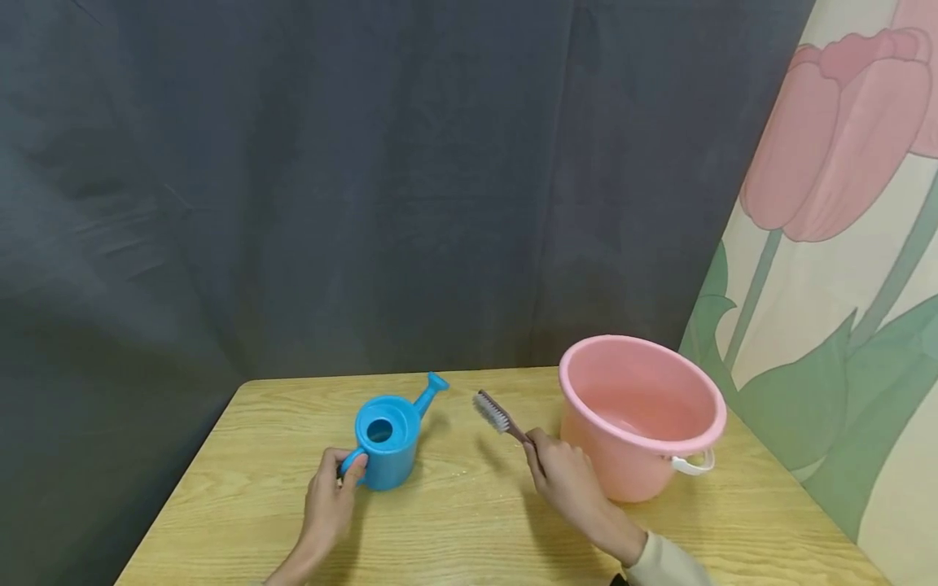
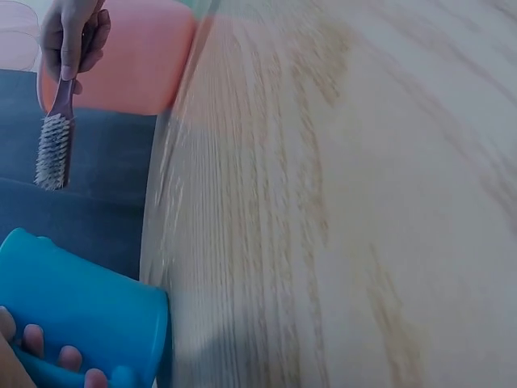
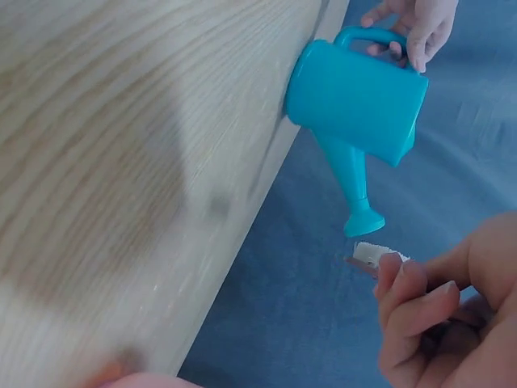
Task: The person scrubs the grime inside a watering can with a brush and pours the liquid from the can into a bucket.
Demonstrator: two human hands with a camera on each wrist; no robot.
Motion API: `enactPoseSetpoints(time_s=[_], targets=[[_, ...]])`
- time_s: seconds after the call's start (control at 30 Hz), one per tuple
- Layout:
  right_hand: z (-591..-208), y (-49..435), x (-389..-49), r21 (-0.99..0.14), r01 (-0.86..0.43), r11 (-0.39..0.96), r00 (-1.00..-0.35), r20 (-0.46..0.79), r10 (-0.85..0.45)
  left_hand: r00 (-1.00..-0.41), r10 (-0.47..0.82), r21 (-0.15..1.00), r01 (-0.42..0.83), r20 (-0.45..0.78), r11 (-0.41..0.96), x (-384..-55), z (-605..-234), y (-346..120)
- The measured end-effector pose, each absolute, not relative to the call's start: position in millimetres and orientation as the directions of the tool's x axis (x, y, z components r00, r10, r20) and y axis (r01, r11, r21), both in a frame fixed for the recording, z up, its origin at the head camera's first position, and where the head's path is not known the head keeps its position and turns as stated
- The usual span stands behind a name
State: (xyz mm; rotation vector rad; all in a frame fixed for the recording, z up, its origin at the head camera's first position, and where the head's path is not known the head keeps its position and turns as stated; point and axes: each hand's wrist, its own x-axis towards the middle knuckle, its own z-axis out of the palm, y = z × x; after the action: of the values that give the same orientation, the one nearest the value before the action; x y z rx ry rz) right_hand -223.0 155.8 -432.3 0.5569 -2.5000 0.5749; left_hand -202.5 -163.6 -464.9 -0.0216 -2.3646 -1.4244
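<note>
My left hand (image 1: 331, 498) grips the handle of a blue watering can (image 1: 392, 460), which stands upright on the table with its spout angled to the back right. In the left wrist view, fingers (image 2: 71, 357) curl round that handle. My right hand (image 1: 572, 480) holds a brush (image 1: 506, 417) by its brown handle, above the table between the can and the bucket. White bristles (image 2: 53, 152) face left toward the can in the head view. Seen from the right wrist, the brush head (image 3: 373, 254) shows just past the can's spout, partly hidden by my fingers.
A pink bucket (image 1: 615, 464) with a white handle (image 1: 693, 464) stands on the table at the right, close behind my right hand. Small wet drops (image 1: 458, 473) dot the wooden table (image 1: 242, 480). A dark curtain (image 1: 410, 187) hangs behind, and a tulip-painted wall (image 1: 806, 325) borders the right side.
</note>
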Motion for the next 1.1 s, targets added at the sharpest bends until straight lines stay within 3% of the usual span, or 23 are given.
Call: enactPoseSetpoints(time_s=[0.67,1.1], targets=[[-407.8,151.0,-221.5,-0.306,-0.572,0.761,-0.710,0.649,-0.273,-0.938,-0.114,0.867,0.251,0.328,0.431,-210.6,-463.1,-135.1],[-396.2,134.5,-219.9,-0.268,-0.571,0.776,-0.723,0.613,-0.320,-0.950,-0.088,0.858,0.229,0.300,0.460,-212.1,-462.8,-123.7]])
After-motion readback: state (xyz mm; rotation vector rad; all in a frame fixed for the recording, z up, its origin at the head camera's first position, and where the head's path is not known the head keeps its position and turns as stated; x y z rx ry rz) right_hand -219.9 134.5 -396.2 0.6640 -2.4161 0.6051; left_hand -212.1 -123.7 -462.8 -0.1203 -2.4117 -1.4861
